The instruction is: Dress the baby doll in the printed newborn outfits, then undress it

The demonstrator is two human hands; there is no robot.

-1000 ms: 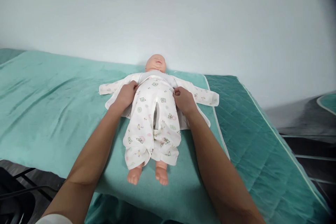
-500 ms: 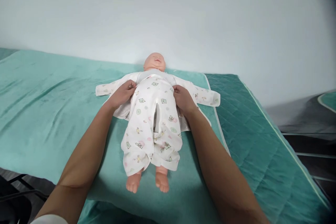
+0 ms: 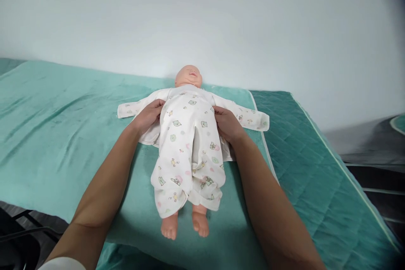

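A baby doll [image 3: 189,76] lies on its back, head towards the wall and bare feet towards me. It wears white patterned baby pants [image 3: 186,152], pulled high over its belly. Under them a white long-sleeved baby jacket [image 3: 251,119] spreads out to both sides. My left hand [image 3: 149,116] is closed at the left side of the pants near the waist, fingertips partly hidden by the cloth. On the opposite side my right hand [image 3: 228,124] grips the pants at about the same height, its fingertips tucked against the fabric.
A light green blanket [image 3: 63,135] covers the surface under the doll. Along the right runs a darker quilted mat [image 3: 303,164]. Behind the doll's head rises a white wall [image 3: 202,17]. Dark rails [image 3: 376,177] stand beyond the right edge, and a black object [image 3: 19,240] at lower left.
The whole scene sits slightly further right and lower in view. My right fingers have slid a little further along the side of the pants; both hands stay at the waist.
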